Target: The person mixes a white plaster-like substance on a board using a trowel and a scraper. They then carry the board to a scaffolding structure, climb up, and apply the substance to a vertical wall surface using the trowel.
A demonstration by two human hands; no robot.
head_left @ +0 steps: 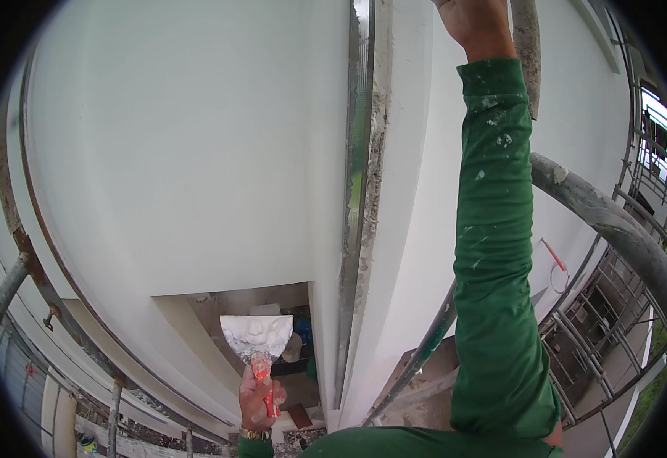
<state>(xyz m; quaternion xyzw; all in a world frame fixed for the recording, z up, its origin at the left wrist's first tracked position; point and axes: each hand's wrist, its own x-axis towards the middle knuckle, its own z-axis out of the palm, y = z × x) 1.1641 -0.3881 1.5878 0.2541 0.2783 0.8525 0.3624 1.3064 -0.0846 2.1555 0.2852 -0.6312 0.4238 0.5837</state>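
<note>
My left hand (256, 403), with a gold-coloured watch at the wrist, is low in the view. Its fingers are wrapped round the red handle of a wide putty knife (259, 336). White putty lies thick on the blade, which points up and away from me. My right arm, in a paint-spotted green sleeve, stretches up to the top of the view. There my right hand (477, 27) is close beside a grey scaffold pipe (526, 46). The picture's edge cuts off its fingers, so their grip is hidden.
A smooth white wall (188, 153) fills the left. A vertical window strip (358, 153) with a rough, chipped edge runs down the middle. Thick scaffold pipes (616, 206) curve along the right, and a rusty scaffold frame (74, 343) stands at left. Cluttered ground shows far below.
</note>
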